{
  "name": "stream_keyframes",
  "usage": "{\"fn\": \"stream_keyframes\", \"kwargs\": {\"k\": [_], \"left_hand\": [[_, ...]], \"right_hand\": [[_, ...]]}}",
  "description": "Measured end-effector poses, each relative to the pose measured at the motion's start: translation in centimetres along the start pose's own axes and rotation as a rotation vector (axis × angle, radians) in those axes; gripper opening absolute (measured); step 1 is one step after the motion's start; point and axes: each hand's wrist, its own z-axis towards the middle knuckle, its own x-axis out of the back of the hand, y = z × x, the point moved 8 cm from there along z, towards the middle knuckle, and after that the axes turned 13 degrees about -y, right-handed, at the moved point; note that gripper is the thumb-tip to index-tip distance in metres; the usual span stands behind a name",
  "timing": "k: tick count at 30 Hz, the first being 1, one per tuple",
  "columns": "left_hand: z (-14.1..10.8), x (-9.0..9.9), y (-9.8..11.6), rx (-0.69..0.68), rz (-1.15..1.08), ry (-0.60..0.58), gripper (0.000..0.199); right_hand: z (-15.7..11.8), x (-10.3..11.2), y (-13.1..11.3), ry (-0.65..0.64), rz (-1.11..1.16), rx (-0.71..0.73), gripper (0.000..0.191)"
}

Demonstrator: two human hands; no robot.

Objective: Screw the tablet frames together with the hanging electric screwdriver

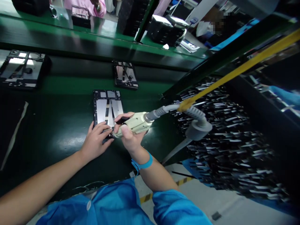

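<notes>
My right hand (131,139) is wrapped round a cream electric screwdriver (140,121), with a thick grey cable running from its rear end. The screwdriver lies tilted, its front end over the lower right corner of a stack of open device frames (100,107); the tip itself is hidden. That stack sits on the green bench, showing silver panels and dark ribbon strips on top. At the stack's lower edge my left hand (96,140) grips it, fingers on top and thumb at the near side.
Similar device stacks (125,75) stand farther back and at the far left (22,70). A dense bed of dark, shiny pieces (234,137) lies at the right. A yellow strap (243,68) holds up the cable. Beyond the raised shelf (93,39), a person in pink (103,7) is partly visible.
</notes>
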Motion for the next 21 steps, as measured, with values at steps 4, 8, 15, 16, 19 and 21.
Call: {"fn": "stream_keyframes", "kwargs": {"k": [4,8,15,16,19,21], "left_hand": [[0.0,0.0,0.0,0.021,-0.003,-0.005,0.025],[0.1,-0.1,-0.2,0.029,-0.01,-0.019,0.026],[-1.5,-1.1,-0.8,-0.084,0.08,0.022,0.026],[-1.6,-1.4,-1.3,-0.101,0.095,0.033,0.025],[-1.6,-1.7,-2.9,-0.115,0.139,0.079,0.025],[-1.8,-1.3,-3.1,-0.114,0.17,0.072,0.027]], "right_hand": [[0.2,-0.5,-0.2,-0.023,-0.009,0.008,0.032],[0.4,-0.8,-0.2,-0.055,0.034,0.021,0.029],[-0.7,-1.6,1.6,-0.058,-0.099,-0.121,0.028],[-0.5,-1.8,2.0,-0.087,-0.125,-0.113,0.032],[0.3,-2.0,2.8,-0.138,-0.183,-0.106,0.039],[0.6,-1.8,2.5,-0.126,-0.204,-0.105,0.043]]}}
